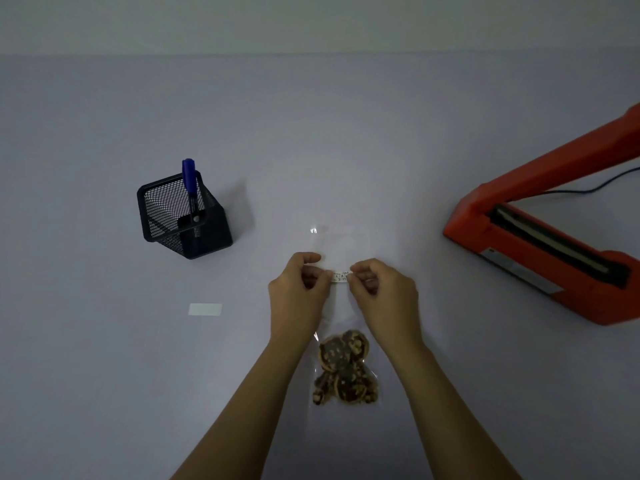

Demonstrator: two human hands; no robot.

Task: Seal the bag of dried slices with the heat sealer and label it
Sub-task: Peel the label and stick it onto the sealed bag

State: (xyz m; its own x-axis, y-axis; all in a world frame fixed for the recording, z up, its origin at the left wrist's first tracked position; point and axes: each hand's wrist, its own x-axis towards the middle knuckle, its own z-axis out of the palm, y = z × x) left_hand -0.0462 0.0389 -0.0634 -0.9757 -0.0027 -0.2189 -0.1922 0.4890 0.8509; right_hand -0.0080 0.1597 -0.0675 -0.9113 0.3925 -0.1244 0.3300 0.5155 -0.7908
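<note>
A clear plastic bag [343, 244] lies flat on the table in front of me, with several dried brown slices [344, 368] gathered at its near end. Over the bag's middle, my left hand [298, 292] and my right hand [381, 289] each pinch one end of a small white label [340, 276] with dark writing on it. The label is stretched between my fingertips. The orange heat sealer [540, 244] stands at the right with its arm raised.
A black mesh pen holder [183, 216] with a blue marker [189, 181] stands at the left. A small white strip of paper [205, 309] lies on the table left of my hands. The sealer's black cord [595, 185] runs off at the right.
</note>
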